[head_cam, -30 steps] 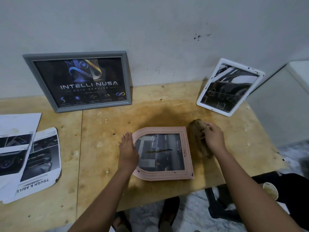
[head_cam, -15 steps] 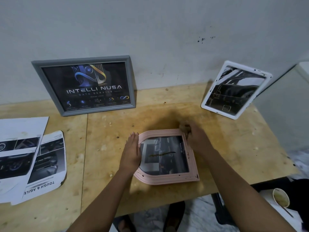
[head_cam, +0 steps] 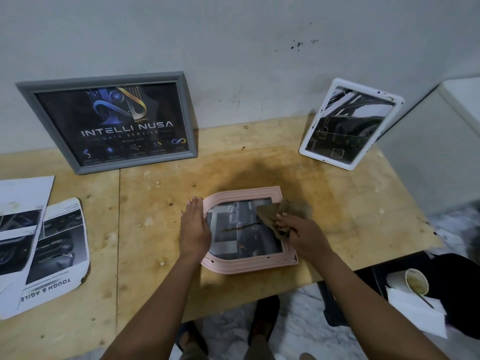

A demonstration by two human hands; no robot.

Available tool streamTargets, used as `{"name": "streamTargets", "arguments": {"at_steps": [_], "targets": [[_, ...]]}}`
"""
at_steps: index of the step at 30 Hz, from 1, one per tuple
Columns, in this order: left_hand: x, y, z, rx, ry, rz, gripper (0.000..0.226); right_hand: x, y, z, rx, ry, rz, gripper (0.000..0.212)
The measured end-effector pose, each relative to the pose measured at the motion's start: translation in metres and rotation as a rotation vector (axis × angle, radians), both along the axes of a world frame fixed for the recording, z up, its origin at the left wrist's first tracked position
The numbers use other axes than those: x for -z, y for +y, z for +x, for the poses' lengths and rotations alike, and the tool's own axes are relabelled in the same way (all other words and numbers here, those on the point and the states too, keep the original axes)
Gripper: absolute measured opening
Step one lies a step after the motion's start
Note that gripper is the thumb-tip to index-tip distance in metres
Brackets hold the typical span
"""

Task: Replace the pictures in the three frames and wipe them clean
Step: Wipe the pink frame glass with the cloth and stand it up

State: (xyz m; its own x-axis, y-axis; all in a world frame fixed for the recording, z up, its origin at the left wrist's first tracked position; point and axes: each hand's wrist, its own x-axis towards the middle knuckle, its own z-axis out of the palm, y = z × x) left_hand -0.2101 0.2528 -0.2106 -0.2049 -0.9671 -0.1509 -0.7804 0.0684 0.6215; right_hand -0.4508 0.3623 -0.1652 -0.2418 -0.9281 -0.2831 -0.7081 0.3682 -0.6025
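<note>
- A pink frame (head_cam: 248, 263) with one arched side lies flat on the wooden table (head_cam: 337, 203), near its front edge, a dark picture behind its glass
- The left hand (head_cam: 194, 229) rests palm down on the arched left side of the frame, fingers straight and close together, grasping nothing
- The right hand (head_cam: 304, 235) pinches a crumpled brown cloth (head_cam: 283, 216) and presses it on the upper right part of the glass, the cloth also covering the frame's right edge
- A thin brown streak (head_cam: 239, 228) runs across the middle of the glass, just left of the cloth
- A grey frame (head_cam: 187, 113) with a dark poster reading INTELLI NUSA leans on the wall at the back left
- A white frame (head_cam: 324, 110) holding a dark picture leans tilted at the back right
- Loose printed pictures (head_cam: 57, 245) lie overlapping at the table's left end, well apart from the pink frame
- A paper cup (head_cam: 415, 281) with a stick in it stands on a white sheet beyond the table, at the lower right
</note>
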Motion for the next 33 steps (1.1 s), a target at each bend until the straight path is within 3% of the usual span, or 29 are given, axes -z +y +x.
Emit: {"name": "streamTargets", "arguments": {"at_steps": [9, 12, 17, 19, 21, 24, 28, 30, 33], "targets": [[-0.001, 0.000, 0.002, 0.007, 0.052, -0.005, 0.046, -0.006, 0.038, -0.001, 0.129, 0.011, 0.083, 0.043], [0.000, -0.001, 0.004, 0.017, 0.068, 0.005, 0.046, -0.009, 0.036, -0.010, 0.413, -0.318, 0.142, 0.051], [-0.004, 0.001, 0.006, -0.034, 0.143, 0.048, 0.046, -0.055, 0.025, -0.020, 0.868, -0.640, -0.207, 0.031], [-0.007, 0.003, 0.008, -0.056, 0.157, 0.069, 0.046, -0.065, 0.022, -0.024, 0.994, -0.688, -0.293, 0.017], [-0.011, 0.005, 0.011, -0.077, 0.146, 0.065, 0.046, -0.064, 0.022, -0.027, 0.930, -0.548, -0.303, 0.021], [-0.018, 0.008, 0.018, -0.152, 0.112, 0.020, 0.043, -0.054, 0.027, -0.020, 0.668, -0.207, -0.274, 0.022], [-0.027, 0.011, 0.025, -0.120, 0.010, 0.016, 0.028, -0.029, 0.035, 0.006, 0.251, 0.184, 0.016, 0.018], [-0.032, 0.008, 0.025, -0.040, -0.123, 0.043, 0.027, -0.019, 0.039, 0.022, 0.178, 0.181, 0.074, 0.009], [-0.042, 0.003, 0.020, 0.020, -0.276, 0.110, 0.027, -0.006, 0.048, 0.043, 0.245, 0.116, 0.077, 0.021]]}}
